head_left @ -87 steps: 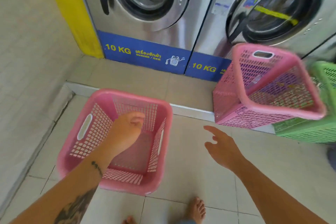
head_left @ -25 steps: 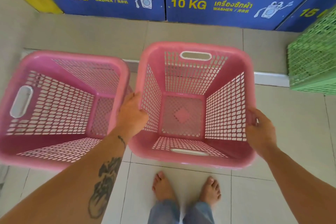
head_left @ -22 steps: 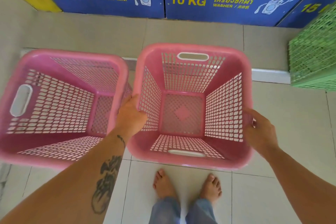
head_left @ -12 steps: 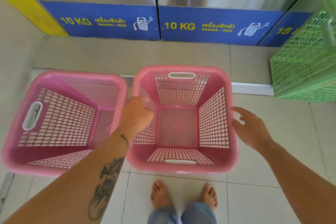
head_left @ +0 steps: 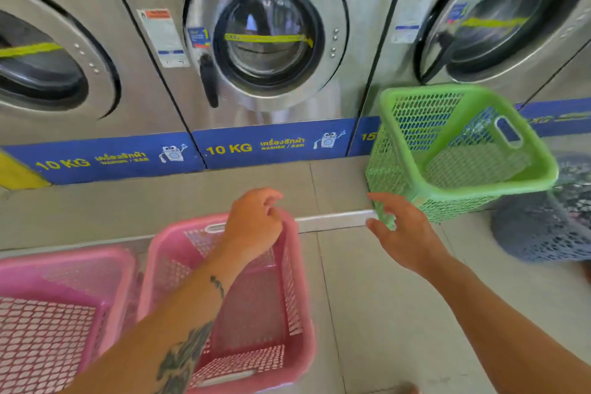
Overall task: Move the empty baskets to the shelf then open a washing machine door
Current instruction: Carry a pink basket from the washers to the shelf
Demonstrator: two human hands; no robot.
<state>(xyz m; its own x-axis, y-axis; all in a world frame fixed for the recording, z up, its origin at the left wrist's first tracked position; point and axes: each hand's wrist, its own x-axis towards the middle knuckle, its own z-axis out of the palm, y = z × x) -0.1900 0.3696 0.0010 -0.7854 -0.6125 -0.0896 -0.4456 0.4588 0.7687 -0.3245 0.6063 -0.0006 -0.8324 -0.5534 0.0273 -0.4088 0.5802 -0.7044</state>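
Two empty pink baskets stand side by side on the tiled floor: one (head_left: 60,307) at the lower left, the other (head_left: 300,297) just right of it. My left hand (head_left: 256,221) hovers over the far rim of the right pink basket, fingers loosely curled, holding nothing. My right hand (head_left: 403,233) is spread open, reaching toward the near corner of a tilted empty green basket (head_left: 460,157) on the raised step. The middle washing machine's round door (head_left: 265,38) is closed, its black handle (head_left: 209,80) on the left side.
More closed washers stand at the left (head_left: 48,61) and right (head_left: 505,19). A dark grey basket (head_left: 543,227) holding patterned cloth sits at the far right. A low raised step with a metal edge (head_left: 332,217) runs in front of the machines.
Both hands let go of the right pink basket, which now stands on the floor. My view lifted to the machines, and my right hand reached toward the green basket.
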